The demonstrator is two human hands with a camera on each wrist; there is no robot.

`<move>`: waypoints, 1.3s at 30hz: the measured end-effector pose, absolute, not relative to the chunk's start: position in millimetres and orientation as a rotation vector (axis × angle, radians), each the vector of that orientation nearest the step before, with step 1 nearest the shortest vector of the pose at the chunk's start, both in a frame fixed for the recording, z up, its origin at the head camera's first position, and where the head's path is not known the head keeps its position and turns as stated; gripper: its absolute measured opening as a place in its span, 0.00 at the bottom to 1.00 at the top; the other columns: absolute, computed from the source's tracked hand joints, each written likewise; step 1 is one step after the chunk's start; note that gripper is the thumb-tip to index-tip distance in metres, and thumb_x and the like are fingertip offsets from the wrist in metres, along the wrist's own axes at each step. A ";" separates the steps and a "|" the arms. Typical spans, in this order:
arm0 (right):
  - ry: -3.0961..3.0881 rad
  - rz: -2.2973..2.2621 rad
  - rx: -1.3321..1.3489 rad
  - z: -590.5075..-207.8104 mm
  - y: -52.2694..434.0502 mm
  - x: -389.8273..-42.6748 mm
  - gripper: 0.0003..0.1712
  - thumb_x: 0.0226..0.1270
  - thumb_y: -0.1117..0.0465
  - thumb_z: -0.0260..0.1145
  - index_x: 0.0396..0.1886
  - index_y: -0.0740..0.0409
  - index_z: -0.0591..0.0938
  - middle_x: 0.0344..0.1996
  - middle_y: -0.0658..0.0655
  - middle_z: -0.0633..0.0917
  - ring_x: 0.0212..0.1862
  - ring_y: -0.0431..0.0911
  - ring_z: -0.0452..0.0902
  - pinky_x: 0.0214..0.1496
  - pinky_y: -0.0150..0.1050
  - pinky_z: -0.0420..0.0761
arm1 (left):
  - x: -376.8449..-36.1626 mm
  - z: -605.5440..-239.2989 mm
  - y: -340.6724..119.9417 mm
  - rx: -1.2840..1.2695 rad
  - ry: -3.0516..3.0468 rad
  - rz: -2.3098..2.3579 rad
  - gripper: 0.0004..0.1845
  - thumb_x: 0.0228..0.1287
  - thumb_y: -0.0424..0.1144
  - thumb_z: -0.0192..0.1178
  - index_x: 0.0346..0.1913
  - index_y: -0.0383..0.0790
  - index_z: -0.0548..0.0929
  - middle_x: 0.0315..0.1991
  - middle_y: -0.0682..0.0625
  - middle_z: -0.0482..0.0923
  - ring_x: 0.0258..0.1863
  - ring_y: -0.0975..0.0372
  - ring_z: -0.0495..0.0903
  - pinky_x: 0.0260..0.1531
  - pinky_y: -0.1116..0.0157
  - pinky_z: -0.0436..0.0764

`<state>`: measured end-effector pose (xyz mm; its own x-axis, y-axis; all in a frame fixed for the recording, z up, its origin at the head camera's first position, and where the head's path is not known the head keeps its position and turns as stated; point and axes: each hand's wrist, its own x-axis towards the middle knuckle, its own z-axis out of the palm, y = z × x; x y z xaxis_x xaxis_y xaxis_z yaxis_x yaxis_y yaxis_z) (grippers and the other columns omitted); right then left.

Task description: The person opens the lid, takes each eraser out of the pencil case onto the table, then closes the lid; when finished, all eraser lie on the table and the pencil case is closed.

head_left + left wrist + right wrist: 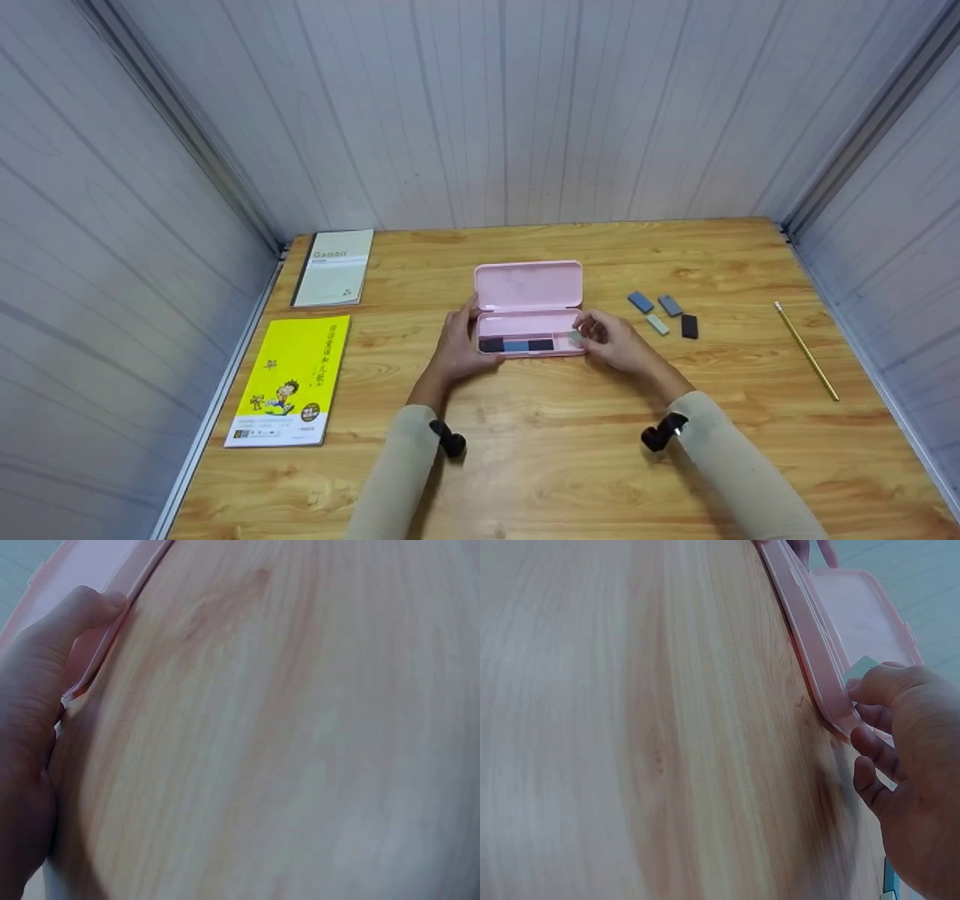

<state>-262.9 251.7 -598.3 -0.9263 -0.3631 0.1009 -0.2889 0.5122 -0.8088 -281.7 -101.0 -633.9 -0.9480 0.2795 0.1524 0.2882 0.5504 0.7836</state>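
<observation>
A pink pencil case (529,309) lies open in the middle of the wooden table (570,465), lid raised at the back. Its tray holds a black, a blue-grey and another black eraser (516,345) in a row. My left hand (459,346) grips the case's left end, thumb on the rim (97,652). My right hand (609,339) pinches a pale green eraser (575,337) over the right end of the tray; the same eraser (861,669) shows at my fingertips (881,686) above the case's edge (817,667).
Several loose erasers (664,313) lie right of the case, and a yellow pencil (807,350) near the right wall. A yellow booklet (291,381) and a pale notebook (334,267) rest at the left. Grey panel walls enclose three sides.
</observation>
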 end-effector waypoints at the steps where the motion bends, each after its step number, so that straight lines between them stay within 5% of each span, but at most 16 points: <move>1: 2.662 -1.418 -0.576 -598.1 251.6 -263.4 0.13 0.76 0.70 0.73 0.57 0.62 0.85 0.44 0.63 0.89 0.42 0.40 0.78 0.46 0.30 0.77 | -281.8 -634.1 -100.9 -0.505 -2.756 -1.401 0.73 0.45 0.52 0.88 0.92 0.38 0.55 0.72 0.42 0.83 0.71 0.47 0.72 0.79 0.44 0.72; 39: 2.691 -1.652 -0.376 -598.2 309.5 -269.4 0.18 0.75 0.75 0.72 0.61 0.74 0.83 0.47 0.75 0.89 0.43 0.33 0.81 0.47 0.25 0.79 | -283.3 -635.6 -100.0 -0.498 -2.758 -1.410 0.72 0.45 0.50 0.88 0.92 0.38 0.56 0.72 0.40 0.83 0.72 0.46 0.72 0.79 0.43 0.71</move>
<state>-269.4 309.5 -598.2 -0.9713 -0.1801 0.1556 -0.2202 0.4325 -0.8743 -283.3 -100.0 -635.6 -0.9497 0.2767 0.1468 0.2810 0.5456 0.7895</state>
